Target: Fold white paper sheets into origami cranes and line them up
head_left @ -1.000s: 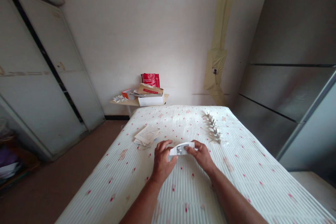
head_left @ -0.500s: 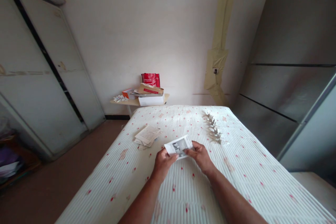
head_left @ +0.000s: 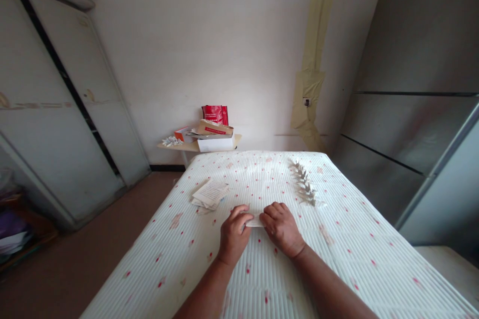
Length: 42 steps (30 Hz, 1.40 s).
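A small sheet of paper, folded over on itself, lies between my two hands on the covered surface. My left hand grips its left end between thumb and fingers. On the right end, my right hand is closed with the fingers curled down over the paper and hides that part. Left of and beyond my hands lies a loose stack of printed paper pieces. A row of folded paper figures stands at the far right of the surface.
The surface has a white ribbed cover with red dots. Behind it, a small table carries a white box, a red bag and a pile of white paper pieces. Grey cabinets flank both sides.
The paper was held up flat with its grey picture showing; now it is folded over and lower. Both hands have turned knuckles up, and my right hand has moved slightly inward.
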Tool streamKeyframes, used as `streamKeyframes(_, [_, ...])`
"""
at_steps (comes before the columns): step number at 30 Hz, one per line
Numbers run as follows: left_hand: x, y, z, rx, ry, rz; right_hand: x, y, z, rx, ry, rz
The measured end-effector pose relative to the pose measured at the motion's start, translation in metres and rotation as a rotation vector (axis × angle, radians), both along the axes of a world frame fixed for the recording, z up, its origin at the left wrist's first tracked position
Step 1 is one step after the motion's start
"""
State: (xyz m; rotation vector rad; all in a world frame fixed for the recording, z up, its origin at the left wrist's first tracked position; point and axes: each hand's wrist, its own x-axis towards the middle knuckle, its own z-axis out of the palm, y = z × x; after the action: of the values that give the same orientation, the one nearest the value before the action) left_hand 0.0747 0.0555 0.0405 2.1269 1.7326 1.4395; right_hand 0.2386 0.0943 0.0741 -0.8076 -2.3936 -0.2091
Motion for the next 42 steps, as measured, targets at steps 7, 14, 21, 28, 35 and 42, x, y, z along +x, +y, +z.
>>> streamKeyframes(7, [-0.009, -0.002, 0.003, -0.105, 0.147, -0.037, 0.015, 0.01, -0.007, -0.143, -0.04, 0.167])
streamKeyframes(14, [-0.01, -0.001, 0.001, 0.028, 0.104, -0.078, 0.017, 0.01, -0.008, 0.047, 0.091, 0.219])
streamKeyframes(21, [-0.006, -0.006, 0.005, 0.139, 0.125, -0.06, 0.017, 0.003, -0.006, 0.159, 0.201, 0.126])
streamKeyframes(28, [-0.009, 0.001, -0.005, -0.086, 0.098, -0.123, 0.013, 0.009, -0.014, 0.01, 0.04, 0.191])
streamKeyframes(35, [-0.009, -0.003, 0.006, -0.024, -0.038, -0.158, 0.014, 0.011, -0.02, -0.101, 0.032, 0.068])
streamKeyframes(42, [-0.009, -0.003, 0.006, -0.047, -0.06, -0.235, 0.019, 0.02, -0.031, -0.117, 0.069, 0.024])
